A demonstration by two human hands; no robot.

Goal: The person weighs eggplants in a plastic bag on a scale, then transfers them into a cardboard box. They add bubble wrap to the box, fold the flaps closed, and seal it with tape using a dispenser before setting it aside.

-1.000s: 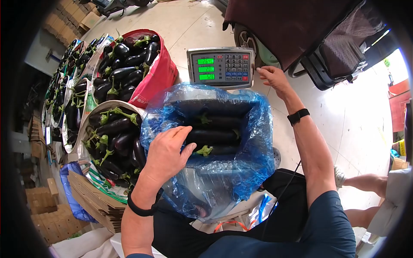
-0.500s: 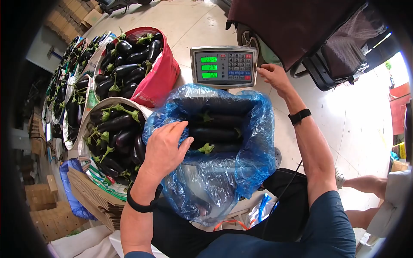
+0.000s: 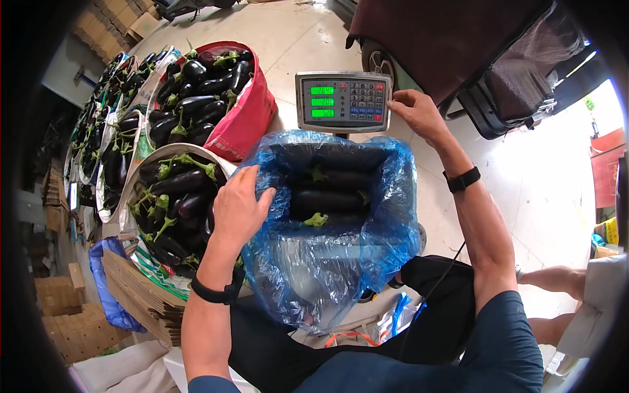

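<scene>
My left hand (image 3: 240, 204), fingers apart and holding nothing, is at the left side of a box lined with blue plastic (image 3: 314, 252). Inside the box lie dark eggplants (image 3: 327, 202) with green stems. My right hand (image 3: 418, 112) is at the right edge of a scale display (image 3: 344, 102) with green lit numbers; its fingers are bent against the edge, and nothing shows held in them. Left of the box, a round white-rimmed container (image 3: 173, 206) is full of eggplants, with a red bag (image 3: 246, 118) of eggplants behind it.
More bags of eggplants (image 3: 114, 157) line the left. Flattened cardboard (image 3: 141, 288) leans at the lower left. A dark covered vehicle (image 3: 445, 46) stands at the upper right. Another person's leg (image 3: 553, 279) shows at the right edge.
My left hand has moved left and slightly up, away from the eggplants in the box. My right hand has stayed at the display's edge. The display appears slightly further right.
</scene>
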